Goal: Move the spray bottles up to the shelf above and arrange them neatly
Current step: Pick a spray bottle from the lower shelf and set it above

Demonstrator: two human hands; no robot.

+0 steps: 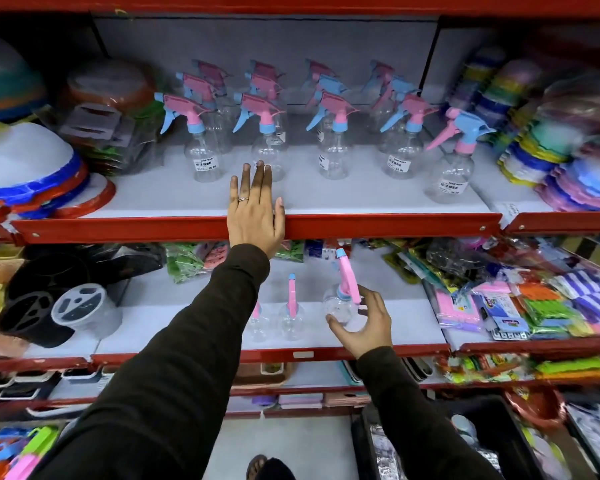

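Observation:
Several clear spray bottles with pink and blue trigger heads stand in rows on the upper shelf (326, 202); the nearest row includes one (201, 147) at the left and one (452, 164) standing apart at the right. My left hand (255, 211) lies flat and open over the shelf's red front edge, fingertips just short of a bottle (269, 147). On the lower shelf (187, 327), my right hand (364, 322) is curled around a tilted clear bottle (342, 303) with a pink head. Two more bottles (291, 320) stand to its left, one partly hidden by my left sleeve.
Stacked plastic bowls and lids (32, 174) crowd the upper shelf's left end, coloured plates (555, 157) its right end. Packets of sponges and cloths (520, 303) fill the lower shelf's right side; black and clear containers (59, 306) sit on its left. A dark crate (492, 438) stands on the floor.

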